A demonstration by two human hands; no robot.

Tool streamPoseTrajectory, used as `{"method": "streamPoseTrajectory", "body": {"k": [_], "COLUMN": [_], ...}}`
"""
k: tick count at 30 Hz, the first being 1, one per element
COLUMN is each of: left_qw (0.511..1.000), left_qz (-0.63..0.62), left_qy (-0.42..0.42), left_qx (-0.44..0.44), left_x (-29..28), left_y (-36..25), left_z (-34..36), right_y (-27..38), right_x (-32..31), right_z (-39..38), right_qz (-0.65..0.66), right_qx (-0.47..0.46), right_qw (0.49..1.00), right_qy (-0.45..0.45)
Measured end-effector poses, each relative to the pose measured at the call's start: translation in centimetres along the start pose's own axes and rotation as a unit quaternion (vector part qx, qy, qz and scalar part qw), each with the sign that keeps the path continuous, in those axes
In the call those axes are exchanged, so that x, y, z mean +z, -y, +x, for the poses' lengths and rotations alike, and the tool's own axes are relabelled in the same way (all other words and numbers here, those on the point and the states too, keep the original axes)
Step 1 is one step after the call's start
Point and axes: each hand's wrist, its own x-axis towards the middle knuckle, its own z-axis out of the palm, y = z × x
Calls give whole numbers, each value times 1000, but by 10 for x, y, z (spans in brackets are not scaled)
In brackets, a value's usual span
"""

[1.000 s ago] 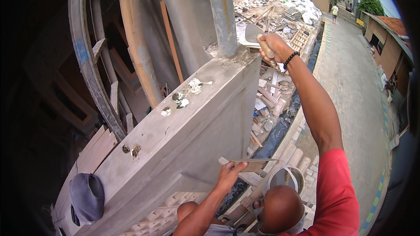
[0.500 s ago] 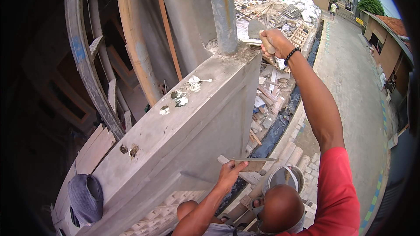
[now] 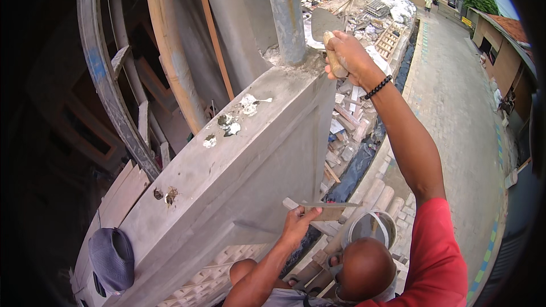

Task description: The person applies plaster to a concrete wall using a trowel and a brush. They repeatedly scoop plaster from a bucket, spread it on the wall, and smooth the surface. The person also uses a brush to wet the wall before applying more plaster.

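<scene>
My right hand (image 3: 354, 59), a black bead bracelet at its wrist, is closed round the wooden handle of a trowel (image 3: 326, 24). The trowel's grey blade points up and away, beside the foot of a metal post (image 3: 284, 17). Lower down, my left hand (image 3: 297, 225) grips a flat, thin board (image 3: 333, 214) held nearly level; its far side is hard to make out. Between my arms lies a grey wall's top (image 3: 250, 122), with white filler patches (image 3: 248, 105) and small chipped holes (image 3: 170, 195). Past the board stands a bucket (image 3: 391, 228) with grey contents.
A dark cap (image 3: 111, 258) rests on the wall's near end. Left of the wall lean a ladder (image 3: 94, 51) and a bamboo pole (image 3: 170, 51). Beyond it lie rubble (image 3: 347, 116), a dark ditch (image 3: 358, 165) and a paved lane (image 3: 455, 113). My bent knee (image 3: 367, 267) is below.
My right hand has come slightly nearer and left, and the trowel has turned so its handle shows more. My left hand with the board has barely moved. The view has shifted a little.
</scene>
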Motion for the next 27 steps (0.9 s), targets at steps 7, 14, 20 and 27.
{"method": "streamPoseTrajectory", "body": {"k": [7, 14, 20, 27], "left_qw": [1000, 999, 999, 1000], "left_qz": [-10, 19, 17, 2], "left_qy": [24, 5, -1, -4], "left_qx": [3, 25, 35, 27], "left_x": [6, 3, 0, 0], "left_y": [10, 1, -2, -8], "left_z": [7, -5, -9, -15], "right_y": [-24, -19, -25, -32], "right_x": [-21, -11, -23, -33], "right_z": [34, 23, 36, 36], "right_qz": [101, 96, 81, 135], "right_qx": [96, 102, 149, 171], "right_qw": [990, 990, 982, 974], "right_qy": [32, 14, 87, 67]}}
